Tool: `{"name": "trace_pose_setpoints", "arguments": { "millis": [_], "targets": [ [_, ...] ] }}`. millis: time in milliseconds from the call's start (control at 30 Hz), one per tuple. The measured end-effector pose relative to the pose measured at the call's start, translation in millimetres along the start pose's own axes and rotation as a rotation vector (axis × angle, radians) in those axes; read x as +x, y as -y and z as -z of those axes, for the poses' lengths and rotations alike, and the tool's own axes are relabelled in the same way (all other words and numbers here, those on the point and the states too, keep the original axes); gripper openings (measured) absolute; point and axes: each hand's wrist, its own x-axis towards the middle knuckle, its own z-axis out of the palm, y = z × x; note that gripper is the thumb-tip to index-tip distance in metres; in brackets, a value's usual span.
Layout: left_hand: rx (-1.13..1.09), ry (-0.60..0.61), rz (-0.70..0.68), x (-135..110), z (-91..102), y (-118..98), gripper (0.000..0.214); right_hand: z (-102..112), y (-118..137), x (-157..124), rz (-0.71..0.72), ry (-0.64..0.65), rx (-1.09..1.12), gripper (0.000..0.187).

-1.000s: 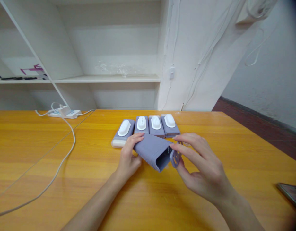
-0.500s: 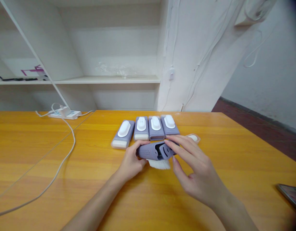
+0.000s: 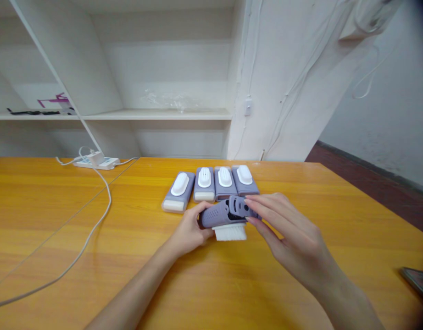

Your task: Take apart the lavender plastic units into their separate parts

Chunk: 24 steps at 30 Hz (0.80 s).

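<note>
Both of my hands hold one lavender brush (image 3: 225, 216) with white bristles pointing down, just above the orange table (image 3: 94, 256). My left hand (image 3: 189, 229) grips its left end with curled fingers. My right hand (image 3: 287, 233) pinches its right end, where the slotted grip shows, between thumb and fingers. Right behind the brush lies a row of several matching lavender brushes (image 3: 211, 184) with white oval tops, side by side.
A white power strip (image 3: 94, 161) with a plugged adapter sits at the back left, and its white cable (image 3: 91, 229) loops across the table's left half. A dark phone (image 3: 418, 279) lies at the right edge. White shelves stand behind the table.
A second ago the lavender piece was tilted with its open end toward me. Now it is level with white bristles showing beneath it, and my hands have closed in on its ends.
</note>
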Motion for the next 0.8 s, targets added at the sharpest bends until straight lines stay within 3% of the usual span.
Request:
{"name": "trace_pose_setpoints", "arguments": {
  "millis": [200, 400, 500, 600, 800],
  "targets": [
    [-0.088, 0.025, 0.033, 1.7, 1.5, 0.2, 0.051, -8.4, 1.5, 0.6, -0.055, 0.047, -0.018, 0.034],
    [-0.093, 0.047, 0.069, 1.6, 1.5, 0.0, 0.057, -12.5, -5.6, -6.8, -0.181, 0.037, -0.01, 0.04],
    [-0.155, 0.08, 0.101, 1.9, 4.6, -3.4, 0.059, -15.6, -13.6, -11.8, -0.292, -0.02, 0.057, 0.036],
    [-0.288, 0.191, 0.179, 2.0, 9.4, -7.4, 0.06, -17.3, -23.2, -16.2, -0.401, -0.061, 0.153, 0.031],
    [-0.425, 0.301, 0.239, 0.6, 15.3, -11.2, 0.063, -17.1, -32.0, -18.9, -0.61, -0.067, 0.461, 0.025]
  ]
}}
